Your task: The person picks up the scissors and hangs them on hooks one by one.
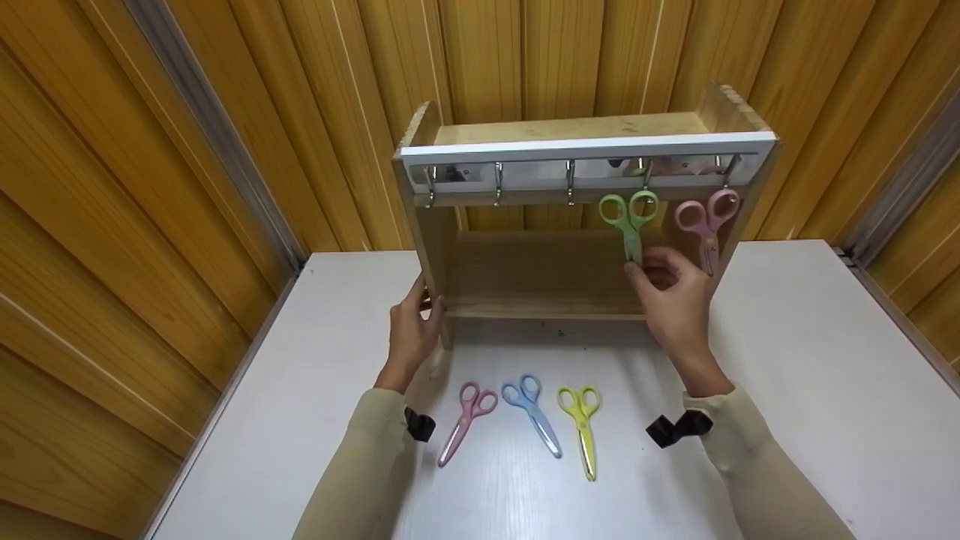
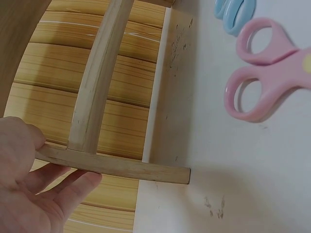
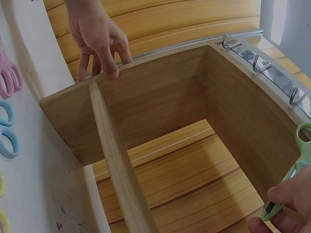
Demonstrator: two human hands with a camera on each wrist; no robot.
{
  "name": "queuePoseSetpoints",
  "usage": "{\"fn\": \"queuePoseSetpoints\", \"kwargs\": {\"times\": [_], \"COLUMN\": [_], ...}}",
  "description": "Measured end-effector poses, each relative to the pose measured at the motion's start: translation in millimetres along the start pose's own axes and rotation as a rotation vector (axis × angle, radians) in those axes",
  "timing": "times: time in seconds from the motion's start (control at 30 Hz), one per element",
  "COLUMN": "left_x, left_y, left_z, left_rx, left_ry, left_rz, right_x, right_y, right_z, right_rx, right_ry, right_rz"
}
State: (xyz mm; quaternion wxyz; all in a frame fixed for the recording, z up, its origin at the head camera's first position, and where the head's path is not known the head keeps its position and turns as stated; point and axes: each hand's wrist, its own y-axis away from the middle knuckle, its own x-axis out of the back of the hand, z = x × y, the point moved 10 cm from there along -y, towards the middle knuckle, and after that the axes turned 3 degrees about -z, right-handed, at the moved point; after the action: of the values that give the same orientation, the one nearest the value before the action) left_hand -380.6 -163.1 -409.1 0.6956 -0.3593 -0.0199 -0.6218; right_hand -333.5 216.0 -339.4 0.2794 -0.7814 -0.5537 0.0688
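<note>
1. Scissors w/ pale-green plastic loops (image 1: 631,231): loops up, blades down, just above R hand (image 1: 679,304), whose thumb + fingers pinch the blade end, gap nearly nil.
2. L hand (image 1: 411,337): curled round L side panel (image 1: 431,255) of open-fronted pale wooden rack (image 1: 540,277).
3. Directly above R hand: bent silver metal hook (image 1: 647,176); green R loop overlaps its tip. Can't tell if hook bears the weight.
4. Just R of R hand's fingers: dusty-pink scissors (image 1: 706,225) at the end hook (image 1: 727,184).
5. Btwn hands, nearer the person, on white table (image 1: 337,315): rose-pink scissors (image 1: 466,420), pale-blue scissors (image 1: 534,412), bright-yellow scissors (image 1: 583,427).
6. For good work, I'd judge: pinch low, loops free; line loop up w/ hook tip; move gently, w/o bumping the dusty-pink pair; brace panel w/ L hand; release only if loop's seated.
</note>
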Motion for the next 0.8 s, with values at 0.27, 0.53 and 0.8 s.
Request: {"fn": "queuePoseSetpoints", "kwargs": {"times": [0.27,0.53,0.8], "left_x": [-0.3,-0.7,0.7], "left_y": [-0.1,-0.5,0.4], "left_z": [-0.3,-0.6,1.0], "left_rx": [0.001,0.015,-0.003], "left_ry": [-0.022,-0.02,0.003], "left_rz": [-0.001,-0.007,0.002], "right_x": [-0.7,2.6,2.7], "right_y": [1.4,1.7,2.6], "right_z": [0.2,5.0,5.6], "right_rx": [-0.009,-0.008,-0.019], "right_ry": [0.006,-0.018,-0.005], "right_rz": [0.008,0.012,0.001]}}
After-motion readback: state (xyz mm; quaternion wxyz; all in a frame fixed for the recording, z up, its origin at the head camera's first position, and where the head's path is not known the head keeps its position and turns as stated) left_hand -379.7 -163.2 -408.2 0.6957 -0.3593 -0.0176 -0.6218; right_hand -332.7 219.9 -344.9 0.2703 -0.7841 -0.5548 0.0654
